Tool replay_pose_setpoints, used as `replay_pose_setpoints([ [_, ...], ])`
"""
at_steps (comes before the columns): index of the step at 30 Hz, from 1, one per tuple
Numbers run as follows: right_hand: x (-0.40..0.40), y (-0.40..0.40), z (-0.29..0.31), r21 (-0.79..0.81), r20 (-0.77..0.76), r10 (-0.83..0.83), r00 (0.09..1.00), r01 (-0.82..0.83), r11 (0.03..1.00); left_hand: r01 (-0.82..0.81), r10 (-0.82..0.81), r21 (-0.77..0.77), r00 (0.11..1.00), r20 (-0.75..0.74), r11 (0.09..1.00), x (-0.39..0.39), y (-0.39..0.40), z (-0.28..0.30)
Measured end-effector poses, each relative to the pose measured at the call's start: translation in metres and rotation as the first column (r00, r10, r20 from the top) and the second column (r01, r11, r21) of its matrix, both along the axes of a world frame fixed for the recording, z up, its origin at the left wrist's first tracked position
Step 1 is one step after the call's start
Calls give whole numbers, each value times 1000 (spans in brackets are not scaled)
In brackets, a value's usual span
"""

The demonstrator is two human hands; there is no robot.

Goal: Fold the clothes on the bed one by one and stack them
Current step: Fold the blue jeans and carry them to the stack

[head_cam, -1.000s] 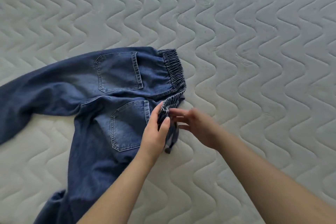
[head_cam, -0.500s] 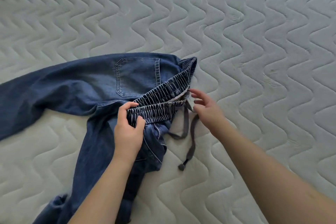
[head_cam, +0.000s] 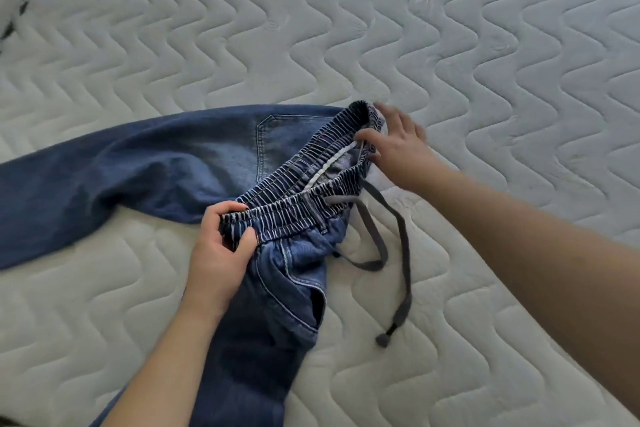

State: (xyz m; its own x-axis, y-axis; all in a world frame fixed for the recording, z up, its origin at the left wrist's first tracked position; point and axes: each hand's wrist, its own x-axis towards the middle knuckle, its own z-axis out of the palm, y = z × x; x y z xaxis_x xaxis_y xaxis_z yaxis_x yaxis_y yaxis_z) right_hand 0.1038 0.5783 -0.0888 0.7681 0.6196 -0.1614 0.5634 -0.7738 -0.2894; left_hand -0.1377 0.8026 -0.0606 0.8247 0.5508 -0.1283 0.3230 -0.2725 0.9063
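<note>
**Waistband stretched between both hands**

Jeans (head_cam: 166,163) lie on the bed (head_cam: 450,45). One leg runs far left, the other toward the person. Left hand (head_cam: 218,253) pinches the near waistband end. Right hand (head_cam: 398,146) grips the far end, blurred. Waistband axis runs near-left to far-right. Drawstring (head_cam: 398,253) dangles loose between.

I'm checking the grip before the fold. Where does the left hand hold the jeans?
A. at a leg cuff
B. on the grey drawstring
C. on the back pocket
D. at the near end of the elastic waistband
D: the left hand pinches the gathered near end of the waistband of the jeans, while the drawstring hangs loose onto the mattress and the right hand is at the far end.
</note>
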Motion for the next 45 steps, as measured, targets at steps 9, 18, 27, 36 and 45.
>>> replay_pose_setpoints([
  [9,50,13,26,-300,-94,349,932,-361,883,127,-126,25,991,-37,992,-12,9,2],
  [18,3,-29,47,12,-104,400,911,-401,916,240,-171,411,965,-198,879,-44,11,29],
  [27,-98,-126,104,84,-189,117,975,-102,991,362,-328,455,932,-153,814,-60,-9,108],
  [36,-145,-203,230,154,-301,-127,945,180,971,314,-360,345,930,78,885,-56,-66,214],
  [45,-182,-270,395,170,-209,140,968,-105,980,328,-440,476,886,144,816,-22,-92,367],
])
